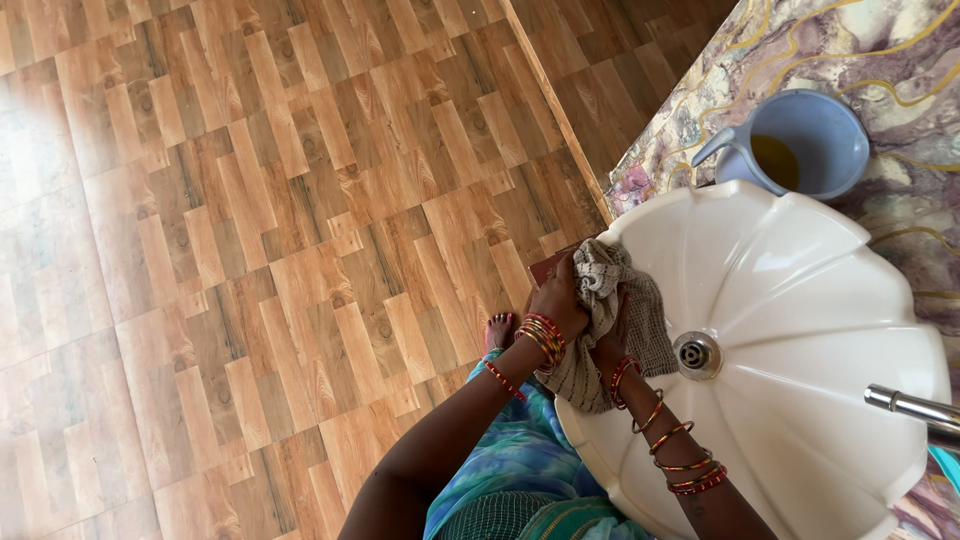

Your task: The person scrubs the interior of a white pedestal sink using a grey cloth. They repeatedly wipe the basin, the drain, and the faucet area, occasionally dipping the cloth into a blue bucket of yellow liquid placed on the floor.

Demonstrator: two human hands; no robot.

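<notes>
**Both hands on a checked cloth at the rim of a white basin**

Looking down from the head camera, I see a person bent over a white scalloped basin [800,300], both hands closed on one grey checked cloth [612,300] that lies bunched over the basin's near-left rim and trails down the inner wall. The left hand [560,298] grips the cloth's upper fold right at the rim, fingers curled tight around it. The right hand [610,345] is tucked into the cloth from below, closed on it as well, though the fabric hides most of its fingers. Red and gold bangles ring both wrists.

The cloth sits on the left side of the bowl, just short of the metal drain [696,354] at the centre. As far as I can judge, the wiping covers only this near-left section; the broad right and far sides of the bowl lie untouched by the cloth at this moment, and I cannot tell from here whether they are wet, dry or already clean. The metal tap [912,407] reaches in from the right edge with no water visible. A blue jug [822,128] holding yellowish liquid stands on the marbled counter [900,50] just behind the basin. Wood-pattern floor [250,250] fills the left of the view
</notes>
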